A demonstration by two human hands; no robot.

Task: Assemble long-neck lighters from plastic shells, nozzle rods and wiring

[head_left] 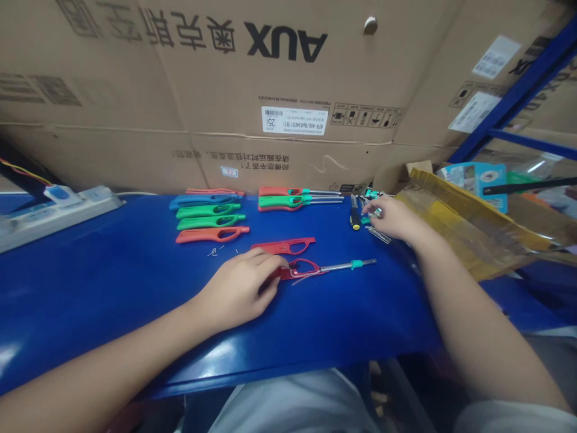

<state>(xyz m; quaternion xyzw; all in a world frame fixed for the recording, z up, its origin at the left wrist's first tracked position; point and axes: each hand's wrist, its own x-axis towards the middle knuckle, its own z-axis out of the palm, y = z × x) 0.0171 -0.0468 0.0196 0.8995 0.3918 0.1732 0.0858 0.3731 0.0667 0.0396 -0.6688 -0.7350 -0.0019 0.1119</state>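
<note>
My left hand (243, 287) is closed around the handle end of an opened red lighter (308, 266) on the blue table. A thin metal rod with a teal collar (356, 264) sticks out of the lighter to the right. Just beyond it lies a separate red handle half (291, 246). At the back right, my right hand (393, 218) reaches into a small heap of teal and metal parts (370, 195), its fingertips pinched together. What they hold, if anything, is too small to make out. A black and yellow screwdriver (355, 215) lies beside these fingers.
Green, blue and orange handle shells (210, 223) lie in a column behind my left hand, with tiny screws (213, 252) nearby. Lighters with metal rods (282, 201) lie at the back. A power strip (76, 210) is at left, a taped cardboard box (455, 222) at right.
</note>
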